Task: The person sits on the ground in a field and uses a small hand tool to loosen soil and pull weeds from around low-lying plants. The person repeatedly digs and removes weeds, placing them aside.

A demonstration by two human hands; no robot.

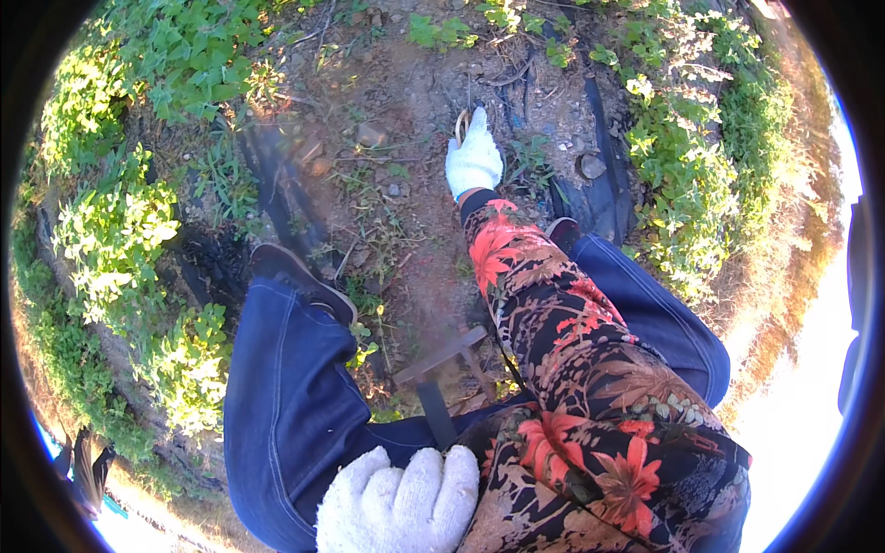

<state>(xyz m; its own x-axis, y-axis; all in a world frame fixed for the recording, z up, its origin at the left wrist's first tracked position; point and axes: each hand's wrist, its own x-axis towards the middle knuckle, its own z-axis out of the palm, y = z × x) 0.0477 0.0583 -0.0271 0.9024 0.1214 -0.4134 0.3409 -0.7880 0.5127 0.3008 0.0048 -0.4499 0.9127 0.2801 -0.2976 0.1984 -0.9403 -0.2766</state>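
My right hand (474,155), in a white knit glove, reaches forward over bare soil. Its fingers are closed around a thin tan ring-shaped handle (462,128); whatever part of the tool lies beyond it is not clear. One gloved finger or the thumb points away from me. At the bottom of the view, my left hand (408,494), in a matching glove, rests by my lap with fingers loosely bent and slightly apart. Nothing shows in it, though its palm is hidden. Between my legs is a narrow bar (440,356) of a frame, with a dark strap (435,415) behind it.
Leafy green plants stand in rows at left (114,228) and right (681,159). Black plastic sheeting (594,200) lies partly under soil on both sides. A stone (592,166) sits right of my right hand. My shoes (304,280) are planted apart on the ground among small weeds.
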